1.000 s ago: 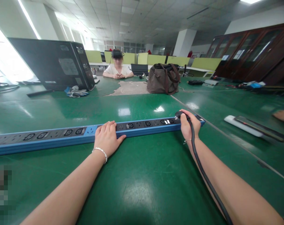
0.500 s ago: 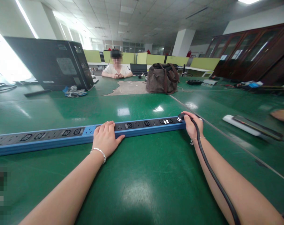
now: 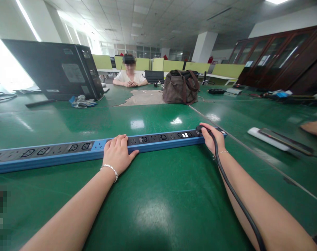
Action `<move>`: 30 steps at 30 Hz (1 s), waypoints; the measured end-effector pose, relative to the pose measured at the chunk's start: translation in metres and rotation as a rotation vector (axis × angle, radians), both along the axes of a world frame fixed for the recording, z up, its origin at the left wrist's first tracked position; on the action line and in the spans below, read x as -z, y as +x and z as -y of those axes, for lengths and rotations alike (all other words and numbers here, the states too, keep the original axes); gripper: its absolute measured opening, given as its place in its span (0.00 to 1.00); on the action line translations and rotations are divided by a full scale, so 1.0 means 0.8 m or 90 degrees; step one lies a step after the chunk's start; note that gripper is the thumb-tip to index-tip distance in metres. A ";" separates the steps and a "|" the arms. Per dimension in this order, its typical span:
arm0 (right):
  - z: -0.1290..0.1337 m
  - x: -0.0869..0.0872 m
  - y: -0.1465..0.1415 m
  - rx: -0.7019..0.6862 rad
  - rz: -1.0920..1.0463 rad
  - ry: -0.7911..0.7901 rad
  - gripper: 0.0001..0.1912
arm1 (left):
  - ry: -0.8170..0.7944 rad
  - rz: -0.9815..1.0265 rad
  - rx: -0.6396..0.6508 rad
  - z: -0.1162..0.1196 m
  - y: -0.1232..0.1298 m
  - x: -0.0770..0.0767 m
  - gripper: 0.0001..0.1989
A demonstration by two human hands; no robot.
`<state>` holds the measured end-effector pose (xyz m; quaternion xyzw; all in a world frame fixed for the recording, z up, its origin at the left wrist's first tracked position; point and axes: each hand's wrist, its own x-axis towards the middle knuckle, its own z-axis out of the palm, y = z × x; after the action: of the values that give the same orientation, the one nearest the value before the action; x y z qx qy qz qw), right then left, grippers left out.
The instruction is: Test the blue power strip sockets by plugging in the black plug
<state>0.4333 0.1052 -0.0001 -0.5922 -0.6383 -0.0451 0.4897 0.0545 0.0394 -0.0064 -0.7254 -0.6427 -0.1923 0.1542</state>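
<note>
A long blue power strip with a row of black sockets lies across the green table, running out of view at the left. My left hand is wrapped over its middle, fingers across the top and thumb along the near side. At the strip's right end, my right hand is closed around a black power plug. The plug sits against a socket there, its pins hidden; how deep they go I cannot tell. From the plug a thick black cord runs down along my right forearm.
A black computer case and work gloves stand at the back left. Beyond the table's far edge sits a person. A brown bag is near the back; a white bar-shaped object lies right, near another person's hand.
The plug has moved slightly left and down onto the socket, and its metal pins, visible before, are now out of sight. My left hand stays in place on the power strip.
</note>
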 end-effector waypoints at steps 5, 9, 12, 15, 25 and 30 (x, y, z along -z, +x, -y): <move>0.000 -0.002 0.000 -0.003 0.011 0.003 0.22 | -0.009 0.007 -0.003 0.000 0.000 -0.001 0.31; 0.001 -0.003 -0.002 -0.007 0.033 -0.018 0.20 | -0.010 0.001 -0.004 0.000 0.000 -0.001 0.31; 0.002 -0.004 -0.004 -0.009 0.038 -0.018 0.20 | -0.007 -0.004 -0.004 0.000 0.000 0.000 0.31; 0.003 -0.004 -0.007 -0.016 0.043 -0.013 0.19 | -0.005 -0.004 -0.006 -0.001 0.000 0.000 0.31; -0.002 0.000 -0.001 -0.034 0.033 -0.014 0.20 | -0.001 -0.001 0.001 -0.002 -0.001 0.001 0.31; 0.001 0.000 -0.005 -0.009 0.034 -0.029 0.20 | -0.006 0.004 0.000 -0.001 -0.001 0.000 0.31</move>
<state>0.4292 0.1047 -0.0003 -0.5974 -0.6563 -0.0429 0.4589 0.0539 0.0403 -0.0065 -0.7257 -0.6439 -0.1913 0.1489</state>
